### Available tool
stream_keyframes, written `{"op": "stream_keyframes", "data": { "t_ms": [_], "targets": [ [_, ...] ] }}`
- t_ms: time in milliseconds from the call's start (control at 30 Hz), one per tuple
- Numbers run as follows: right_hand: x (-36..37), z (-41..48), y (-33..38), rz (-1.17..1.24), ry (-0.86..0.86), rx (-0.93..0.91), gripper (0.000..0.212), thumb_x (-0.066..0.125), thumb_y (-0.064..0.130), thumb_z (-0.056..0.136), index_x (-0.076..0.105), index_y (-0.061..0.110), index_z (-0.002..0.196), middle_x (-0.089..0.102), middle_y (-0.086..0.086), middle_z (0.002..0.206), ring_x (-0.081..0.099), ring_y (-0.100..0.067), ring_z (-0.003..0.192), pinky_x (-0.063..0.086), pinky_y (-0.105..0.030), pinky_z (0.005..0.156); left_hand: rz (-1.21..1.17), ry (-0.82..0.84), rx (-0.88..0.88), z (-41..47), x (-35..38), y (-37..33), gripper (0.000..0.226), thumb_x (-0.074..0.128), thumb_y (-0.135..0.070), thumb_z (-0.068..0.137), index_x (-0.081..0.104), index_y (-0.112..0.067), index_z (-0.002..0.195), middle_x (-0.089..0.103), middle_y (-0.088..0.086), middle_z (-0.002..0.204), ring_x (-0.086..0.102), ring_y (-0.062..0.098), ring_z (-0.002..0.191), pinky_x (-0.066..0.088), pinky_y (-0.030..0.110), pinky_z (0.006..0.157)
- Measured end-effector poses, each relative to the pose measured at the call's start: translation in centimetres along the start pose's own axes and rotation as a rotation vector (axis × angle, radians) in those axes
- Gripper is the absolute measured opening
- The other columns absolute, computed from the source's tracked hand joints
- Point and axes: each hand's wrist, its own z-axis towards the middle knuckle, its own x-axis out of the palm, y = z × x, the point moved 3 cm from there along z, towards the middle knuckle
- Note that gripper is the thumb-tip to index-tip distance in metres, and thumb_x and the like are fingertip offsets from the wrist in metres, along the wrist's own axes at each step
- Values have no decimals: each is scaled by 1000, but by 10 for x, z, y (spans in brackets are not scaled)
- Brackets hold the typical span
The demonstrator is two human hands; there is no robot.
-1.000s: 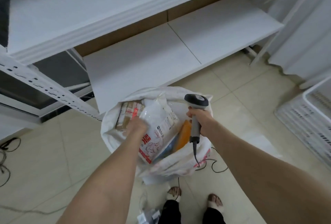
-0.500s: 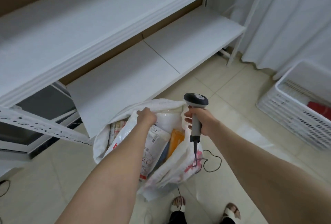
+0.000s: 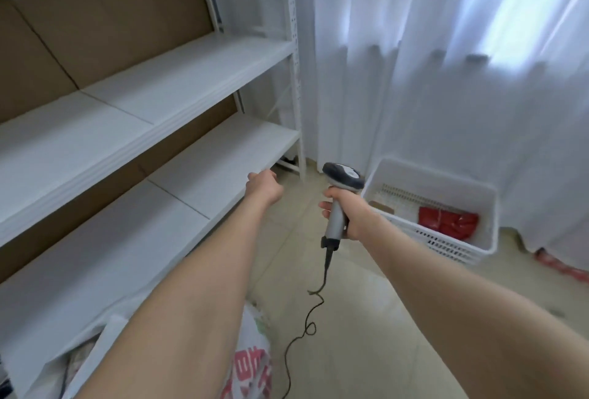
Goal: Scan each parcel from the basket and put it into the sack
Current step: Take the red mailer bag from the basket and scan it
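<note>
My right hand [image 3: 345, 212] grips the grey handle of a barcode scanner [image 3: 340, 193], its dark head up and its black cable trailing to the floor. My left hand [image 3: 264, 188] is stretched forward over the edge of the low shelf, holding nothing, fingers loosely curled. The white basket [image 3: 462, 190] stands on the floor at the right, with a red parcel [image 3: 447, 221] and a brown cardboard piece [image 3: 382, 207] inside. The white sack [image 3: 255, 363] with red print lies at the bottom edge, mostly hidden under my left forearm.
A white shelving unit [image 3: 191, 86] with brown cardboard backing fills the left. White curtains [image 3: 446, 64] hang behind the basket. A red object [image 3: 561, 266] lies on the tiled floor at the far right. The scanner cable [image 3: 306, 331] coils on the floor between my arms.
My left hand has left the sack and reached forward with nothing in it. The view has swung up and right, so the basket is now ahead and the sack low.
</note>
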Motion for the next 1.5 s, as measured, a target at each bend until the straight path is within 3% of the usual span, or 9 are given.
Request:
{"op": "stream_keyframes", "data": {
  "t_ms": [167,467,533,700,900,1133,1267,1367,1500],
  "targets": [
    [-82,12,49,184,-46,-13,5,67,24,89,63,22,90,64,0,80,59,-13,72,48,-40,91,69,35,131,13,35,-111,47,54,-19,89,48,-18,136,34,15,142,47,28,123,41,35,104],
    [-199,114,117,451,-141,5,9,67,15,88,62,11,94,62,-3,73,60,-17,70,48,-41,100,140,102,246,101,128,-262,46,54,-19,89,48,-12,134,38,18,140,43,30,126,38,35,106],
    [-227,150,133,484,-157,16,8,67,12,88,62,10,94,60,-3,70,59,-16,67,51,-36,95,152,134,242,133,158,-294,49,56,-21,87,48,-14,135,37,17,141,46,31,123,39,36,106],
    [-304,230,173,476,-266,44,13,67,11,88,63,7,99,64,-6,74,61,-19,67,50,-35,60,227,233,245,200,231,-368,45,54,-22,90,49,-12,134,35,20,141,46,34,123,36,35,108],
    [-402,316,196,563,-367,113,11,70,13,85,64,9,93,65,-5,72,60,-16,63,50,-31,63,273,372,268,251,328,-451,46,53,-18,91,46,-11,136,33,18,143,43,33,127,35,36,106],
    [-502,423,200,553,-412,206,8,70,12,86,64,9,90,66,-7,74,61,-17,67,52,-35,83,324,450,224,309,453,-513,48,57,-22,89,48,-11,135,39,17,140,46,33,125,38,37,106],
    [-565,489,176,526,-458,277,7,70,10,85,65,8,89,64,-7,73,61,-18,66,53,-34,71,313,535,208,341,541,-530,46,59,-22,90,50,-12,134,38,15,143,43,30,129,36,36,109],
    [-609,539,149,522,-517,315,12,69,9,84,63,7,93,62,-7,70,59,-18,64,53,-36,73,284,632,197,356,607,-527,45,57,-20,92,49,-12,135,36,13,145,48,30,125,41,36,105],
    [-653,611,93,487,-575,365,38,76,21,76,62,7,109,66,-11,91,64,-27,84,54,-46,88,297,720,203,382,698,-509,43,56,-17,92,50,-13,134,36,12,143,51,29,121,45,33,99]
  ]
}}
